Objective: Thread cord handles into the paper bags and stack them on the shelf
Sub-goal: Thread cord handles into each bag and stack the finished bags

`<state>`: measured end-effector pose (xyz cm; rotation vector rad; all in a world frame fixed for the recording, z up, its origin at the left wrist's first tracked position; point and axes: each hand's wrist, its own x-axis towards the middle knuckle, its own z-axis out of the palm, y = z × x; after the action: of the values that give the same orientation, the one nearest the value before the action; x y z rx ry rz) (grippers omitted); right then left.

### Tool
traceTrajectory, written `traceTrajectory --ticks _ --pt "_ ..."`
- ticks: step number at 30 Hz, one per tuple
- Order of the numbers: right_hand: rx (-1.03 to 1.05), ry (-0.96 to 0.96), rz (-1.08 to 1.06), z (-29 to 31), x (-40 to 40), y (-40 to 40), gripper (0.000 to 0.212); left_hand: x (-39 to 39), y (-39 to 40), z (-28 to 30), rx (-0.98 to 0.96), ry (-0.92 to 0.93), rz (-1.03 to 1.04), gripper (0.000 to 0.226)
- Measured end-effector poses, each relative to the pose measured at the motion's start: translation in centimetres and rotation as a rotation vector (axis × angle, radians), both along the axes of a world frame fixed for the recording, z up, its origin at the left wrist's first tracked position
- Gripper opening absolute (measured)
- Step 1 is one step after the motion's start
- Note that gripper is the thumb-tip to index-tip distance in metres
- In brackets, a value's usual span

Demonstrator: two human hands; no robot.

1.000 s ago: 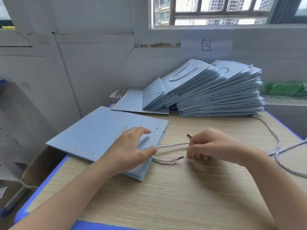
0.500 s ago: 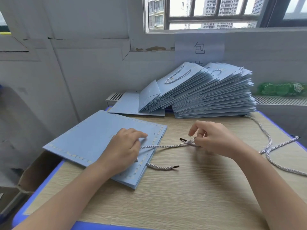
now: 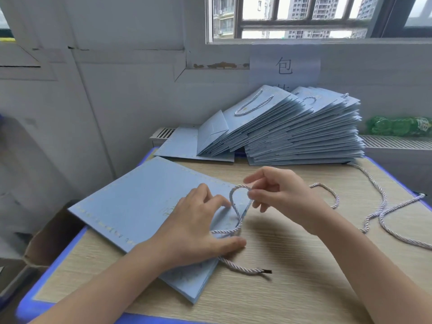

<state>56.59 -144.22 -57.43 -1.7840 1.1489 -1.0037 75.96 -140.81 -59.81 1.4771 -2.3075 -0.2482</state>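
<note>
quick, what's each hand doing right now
Left hand: open, fingers pressing the flat blue bag.
Right hand: pinching the loop of the cord.

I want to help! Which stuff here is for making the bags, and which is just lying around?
For the job: flat bag, cord held by the right hand, left hand pressing the bag, spare cords, finished bags.

Just lying about: green bottle, paper sign, cardboard box.
</note>
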Motion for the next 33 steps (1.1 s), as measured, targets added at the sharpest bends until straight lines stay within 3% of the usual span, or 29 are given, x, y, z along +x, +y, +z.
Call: traceTrajectory --ticks 6,11,15,19,21,23,27,33 --pt "-0.089 0.244 -0.037 -1.3 0.8 -0.6 0.014 -0.4 0.2 -0.1 -0.028 0.033 -0.025 0.064" --pt "-0.213 0.372 -0.082 -1.6 1.6 -0.7 0.030 -0.5 0.4 -0.2 -0.029 0.079 -0.031 0.039" --pt "-0.283 0.426 -0.053 -1.9 2.0 -0.7 0.038 -0.3 0.4 -0.1 0.010 0.117 -0.024 0.034" --pt "-0.319 0.554 0.003 -1.7 1.7 -0.7 0.024 -0.2 0.1 0.6 0.026 0.220 0.023 0.029" --pt "-0.249 0.546 0.031 -1.2 1.3 -0.5 0.018 0.0 -0.1 0.7 0.024 0.281 0.029 0.034" --pt "-0.228 0.464 -0.014 -0.8 0.6 -0.3 0.029 0.3 -0.1 0.8 0.017 0.332 0.035 0.034" --pt "-0.386 0.293 -0.216 -0.3 -0.5 0.0 0.023 0.8 -0.7 1.3 -0.021 0.447 0.102 0.031" --pt "-0.459 0.468 -0.180 -2.5 1.8 -0.1 0.012 1.2 -0.9 1.7 0.061 0.612 0.118 0.037"
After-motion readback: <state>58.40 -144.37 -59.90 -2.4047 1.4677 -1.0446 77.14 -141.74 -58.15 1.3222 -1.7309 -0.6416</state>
